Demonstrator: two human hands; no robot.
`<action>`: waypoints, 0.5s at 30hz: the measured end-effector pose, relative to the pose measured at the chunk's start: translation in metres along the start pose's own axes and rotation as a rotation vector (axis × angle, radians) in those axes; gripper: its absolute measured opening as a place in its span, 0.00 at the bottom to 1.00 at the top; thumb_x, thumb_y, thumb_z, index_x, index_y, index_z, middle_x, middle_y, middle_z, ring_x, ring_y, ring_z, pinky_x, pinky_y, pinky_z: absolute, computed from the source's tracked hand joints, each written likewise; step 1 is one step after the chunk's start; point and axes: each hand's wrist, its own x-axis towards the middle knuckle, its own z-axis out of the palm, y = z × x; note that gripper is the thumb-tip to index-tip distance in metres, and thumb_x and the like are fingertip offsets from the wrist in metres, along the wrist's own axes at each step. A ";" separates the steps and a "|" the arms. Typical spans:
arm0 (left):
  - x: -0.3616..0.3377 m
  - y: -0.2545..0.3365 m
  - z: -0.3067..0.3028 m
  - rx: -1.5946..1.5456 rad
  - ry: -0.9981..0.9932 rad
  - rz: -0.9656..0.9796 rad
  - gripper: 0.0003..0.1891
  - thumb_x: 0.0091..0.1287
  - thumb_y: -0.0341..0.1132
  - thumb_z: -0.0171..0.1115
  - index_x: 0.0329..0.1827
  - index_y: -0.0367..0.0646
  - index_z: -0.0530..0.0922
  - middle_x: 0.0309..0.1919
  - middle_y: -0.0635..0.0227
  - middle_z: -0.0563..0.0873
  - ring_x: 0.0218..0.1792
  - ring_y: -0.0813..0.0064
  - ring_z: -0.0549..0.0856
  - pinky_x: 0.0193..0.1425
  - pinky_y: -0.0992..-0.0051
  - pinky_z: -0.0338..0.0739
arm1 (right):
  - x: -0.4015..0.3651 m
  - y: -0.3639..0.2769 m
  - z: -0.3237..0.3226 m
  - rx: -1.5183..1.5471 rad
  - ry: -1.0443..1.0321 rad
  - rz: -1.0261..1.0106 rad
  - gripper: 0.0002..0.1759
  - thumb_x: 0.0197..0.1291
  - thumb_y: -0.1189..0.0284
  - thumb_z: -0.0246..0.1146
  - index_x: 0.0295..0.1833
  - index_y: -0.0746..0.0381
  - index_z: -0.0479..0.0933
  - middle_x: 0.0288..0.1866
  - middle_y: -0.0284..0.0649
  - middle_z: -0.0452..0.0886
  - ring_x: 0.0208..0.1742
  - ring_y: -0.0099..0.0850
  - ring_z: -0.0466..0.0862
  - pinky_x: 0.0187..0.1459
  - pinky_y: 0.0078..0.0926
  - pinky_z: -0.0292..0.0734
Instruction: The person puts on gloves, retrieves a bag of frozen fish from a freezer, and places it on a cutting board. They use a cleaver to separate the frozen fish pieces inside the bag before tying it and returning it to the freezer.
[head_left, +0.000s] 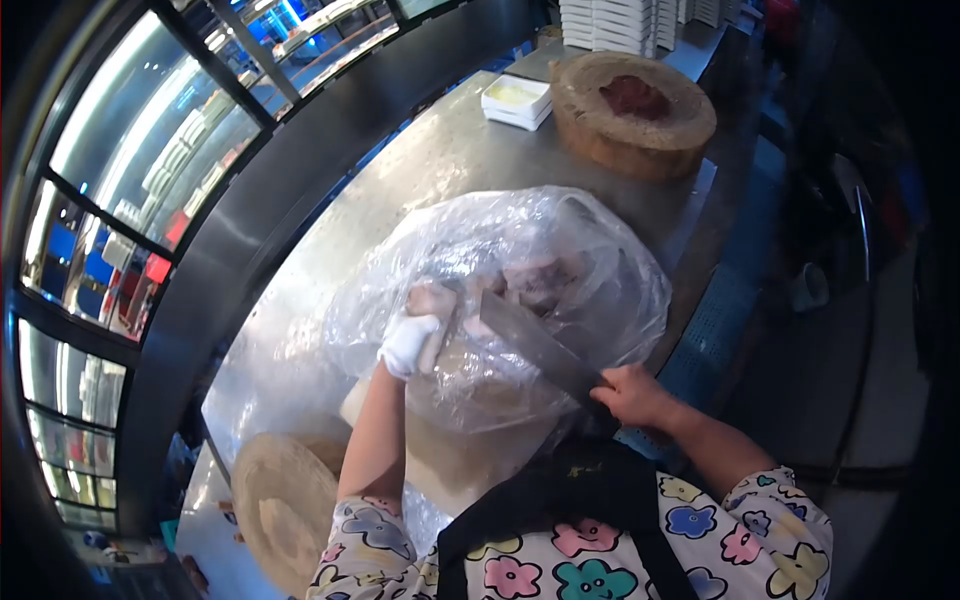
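Note:
My left hand (408,342), in a white glove, is closed around a pale pinkish piece of meat (432,298) over a large clear plastic bag (610,215). My bare right hand (638,395) grips the handle of a cleaver (545,350). Its broad grey blade slants up and left across the bag, with the tip close to the right of my left hand. Just beyond the blade, darker pink meat (545,278) lies within the bag's folds. Under the near side of the bag is a pale board (455,455), mostly covered.
A thick round wooden chopping block (635,140) at the back bears dark red meat (635,97). Left of it stand white square dishes (517,102); behind it, stacked white trays (605,25). Another round block (285,510) is at lower left. Framed glass windows line the metal counter's (300,270) left.

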 end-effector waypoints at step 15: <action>-0.176 -0.059 0.078 0.669 0.563 0.141 0.30 0.54 0.37 0.73 0.60 0.37 0.75 0.48 0.47 0.81 0.48 0.50 0.81 0.55 0.62 0.76 | 0.023 -0.049 0.031 -0.364 -0.043 -0.453 0.12 0.62 0.70 0.61 0.30 0.66 0.73 0.25 0.58 0.78 0.31 0.57 0.81 0.32 0.46 0.74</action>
